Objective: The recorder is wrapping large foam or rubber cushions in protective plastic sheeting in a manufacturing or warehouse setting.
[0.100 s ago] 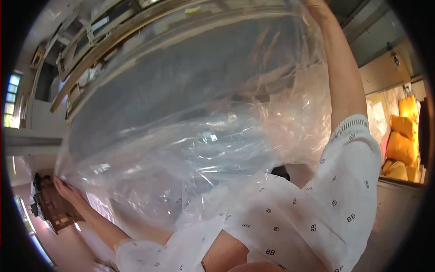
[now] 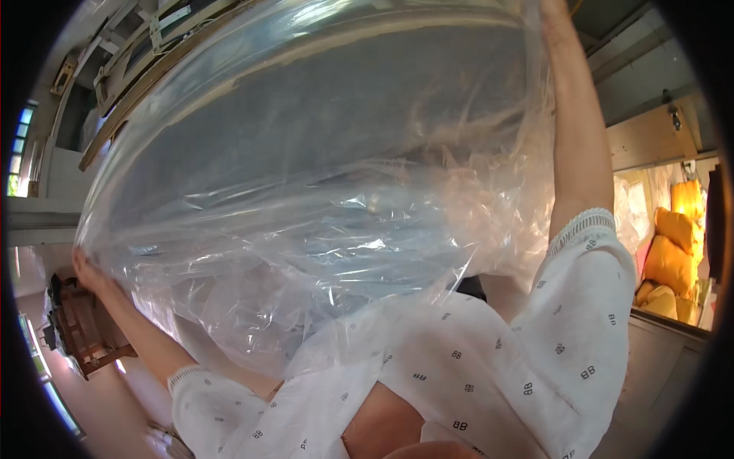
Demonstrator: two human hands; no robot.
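Both hands (image 2: 86, 266) stretch a clear plastic sheet (image 2: 321, 199) overhead.

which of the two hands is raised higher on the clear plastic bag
The right hand, stretched up to the top edge of the large clear plastic bag; the left hand grips its lower left corner.

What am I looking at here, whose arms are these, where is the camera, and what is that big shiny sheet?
No machine here: a person works with bare hands, filmed by a fisheye camera on their head, so straight edges bend near the rim. The arms in white patterned sleeves are their own. The left hand grips one edge of a big clear plastic bag, spread wide before the camera. The right hand is raised at the bag's top edge, partly cut off by the frame. Behind the bag are wooden beams. At right, yellow sacks.
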